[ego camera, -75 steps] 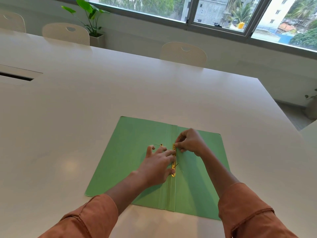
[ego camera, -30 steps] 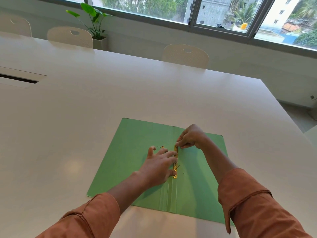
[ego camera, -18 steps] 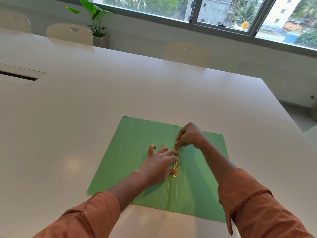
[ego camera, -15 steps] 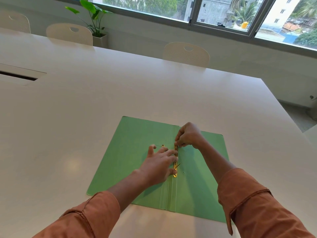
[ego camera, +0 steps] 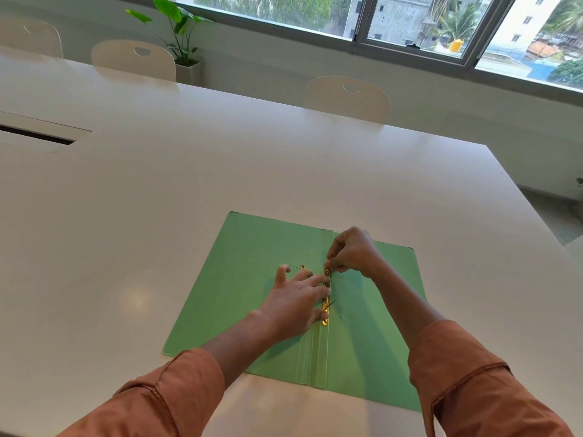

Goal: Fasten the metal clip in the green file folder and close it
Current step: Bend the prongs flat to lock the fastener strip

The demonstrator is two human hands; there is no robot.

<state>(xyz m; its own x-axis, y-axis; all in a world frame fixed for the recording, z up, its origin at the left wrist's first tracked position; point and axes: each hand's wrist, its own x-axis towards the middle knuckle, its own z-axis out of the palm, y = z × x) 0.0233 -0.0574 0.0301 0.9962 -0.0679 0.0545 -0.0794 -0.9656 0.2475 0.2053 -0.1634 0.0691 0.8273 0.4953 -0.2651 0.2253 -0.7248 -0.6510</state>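
The green file folder (ego camera: pixel 252 279) lies open and flat on the white table (ego camera: pixel 189 171), spine running away from me. A gold metal clip bar (ego camera: pixel 325 307) sits along the spine. My left hand (ego camera: pixel 296 301) lies flat with spread fingers, its fingertips pressing the middle of the bar. My right hand (ego camera: pixel 353 252) pinches the bar's far end between thumb and fingers. A thin prong sticks up near the bar's lower half. A small gold piece (ego camera: pixel 303 266) rests on the left cover beyond my left fingers.
White chairs (ego camera: pixel 347 97) stand along the table's far side, with a potted plant (ego camera: pixel 181 42) by the window wall. A cable slot (ego camera: pixel 38 137) is set into the table at the left. The table's right edge is close to the folder.
My right hand has shifted slightly farther along the clip's far end since 2.5 s ago. My left hand has stayed pressed on the bar. The folder has not moved.
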